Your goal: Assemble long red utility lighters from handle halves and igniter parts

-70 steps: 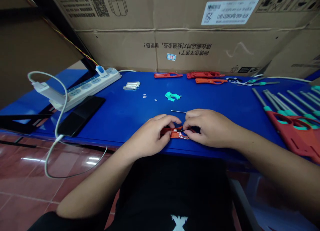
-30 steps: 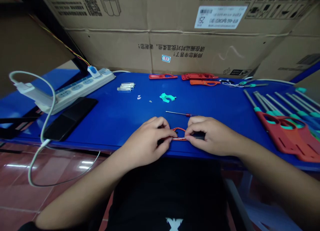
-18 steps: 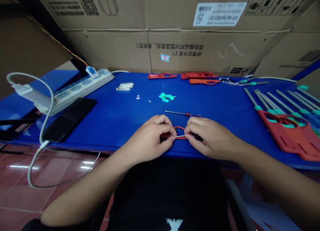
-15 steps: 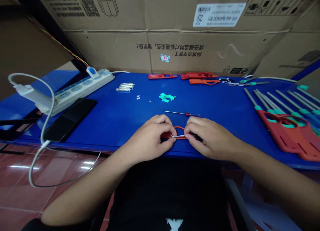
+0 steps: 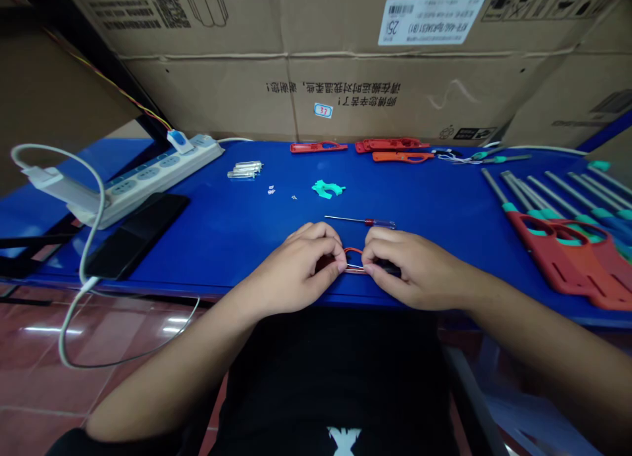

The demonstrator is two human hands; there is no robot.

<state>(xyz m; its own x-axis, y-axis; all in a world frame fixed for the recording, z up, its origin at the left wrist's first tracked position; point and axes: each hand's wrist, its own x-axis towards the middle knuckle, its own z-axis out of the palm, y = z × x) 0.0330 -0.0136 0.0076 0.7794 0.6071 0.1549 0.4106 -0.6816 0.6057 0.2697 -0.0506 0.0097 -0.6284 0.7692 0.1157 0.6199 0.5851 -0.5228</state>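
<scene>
My left hand and my right hand meet near the table's front edge, thumbs and forefingers pinched. Between them runs a thin white wire, gripped at both ends. Under the wire lies an orange-red lighter casing; its loop shows in the gap, and my fingers hide most of the rest. A dark piece sticks out under my right fingers. Just beyond my hands is a screwdriver with a clear and red handle. Farther back rests a teal plastic part.
Clear tubes and tiny parts lie back left. Red casings and an orange casing line the cardboard. Lighters with metal rods fill the right. A phone and power strip sit left.
Both hands stay over the casing. The white wire, which bent upward at my left fingertips, now lies straighter and lower, with less of it showing. The view has shifted slightly.
</scene>
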